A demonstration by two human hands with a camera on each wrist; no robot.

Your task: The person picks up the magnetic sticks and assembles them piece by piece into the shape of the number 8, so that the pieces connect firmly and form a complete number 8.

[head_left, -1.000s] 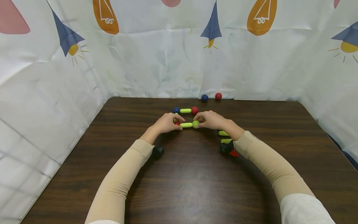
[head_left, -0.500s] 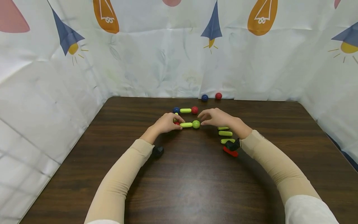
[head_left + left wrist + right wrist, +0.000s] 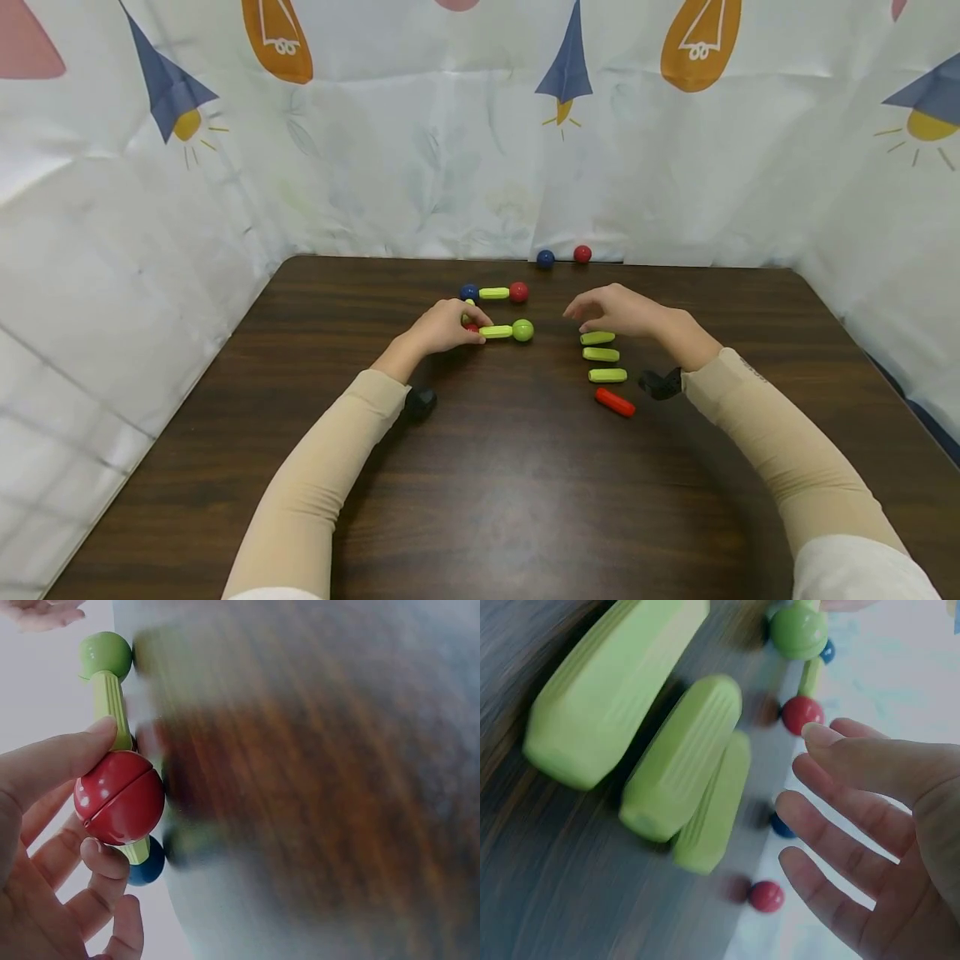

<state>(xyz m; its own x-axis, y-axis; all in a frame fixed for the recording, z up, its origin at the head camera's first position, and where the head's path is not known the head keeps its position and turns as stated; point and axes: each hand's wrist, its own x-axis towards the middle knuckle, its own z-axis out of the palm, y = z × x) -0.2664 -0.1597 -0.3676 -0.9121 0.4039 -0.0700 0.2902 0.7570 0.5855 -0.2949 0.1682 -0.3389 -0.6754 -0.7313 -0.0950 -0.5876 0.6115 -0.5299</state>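
Note:
My left hand (image 3: 442,325) holds a joined frame of rods and balls at its red ball (image 3: 120,799), the thumb lying where a yellow-green rod (image 3: 112,705) meets that ball. A green ball (image 3: 522,331) caps the rod's right end. Behind, a blue ball (image 3: 469,292), another yellow-green rod (image 3: 494,293) and a red ball (image 3: 518,292) form the far side; the left side rod is partly hidden by the hand. Holding nothing, my right hand (image 3: 626,312) hovers with loosely bent fingers near the farthest of three loose yellow-green rods (image 3: 597,337).
A red rod (image 3: 615,402) lies in front of the loose yellow-green rods. At the table's back edge sit a loose blue ball (image 3: 545,258) and a loose red ball (image 3: 582,254). A printed white curtain (image 3: 450,167) encloses the brown table (image 3: 495,500).
My right hand has let go of the green ball and moved right, over to the loose yellow-green rods. The left hand stays on the frame.

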